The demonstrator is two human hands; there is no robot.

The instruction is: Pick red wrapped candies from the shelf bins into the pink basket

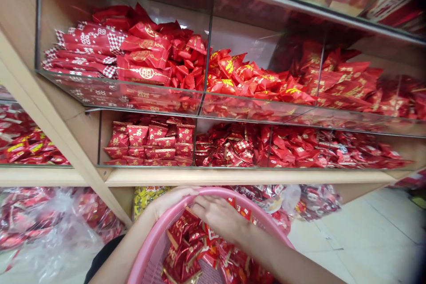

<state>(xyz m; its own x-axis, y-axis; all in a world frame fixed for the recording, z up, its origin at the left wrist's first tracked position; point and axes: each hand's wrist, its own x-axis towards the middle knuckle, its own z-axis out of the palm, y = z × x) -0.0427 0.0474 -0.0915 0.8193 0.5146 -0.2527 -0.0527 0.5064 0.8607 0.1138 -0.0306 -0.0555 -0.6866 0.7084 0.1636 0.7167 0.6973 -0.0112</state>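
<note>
A pink plastic basket [151,239] with a perforated base tilts toward me at the bottom of the view. Red and dark red wrapped candies [188,239] with gold print lie inside it. My left hand [171,199] is closed over the far left rim, its fingertips partly out of sight. Reaching in from the right, my right hand [219,217] is just inside the far rim. Its fingers are bent together on a dark red candy packet, and the palm is turned down over the pile.
Ahead, a shelf has glass-fronted bins [199,102] holding red wrapped candies. A wooden ledge [233,177] runs just beyond the basket. Clear plastic bags [63,230] of candies sit low on the left. Below the ledge is a yellow packet pile [149,197]. Pale floor tiles [359,235] show on the right.
</note>
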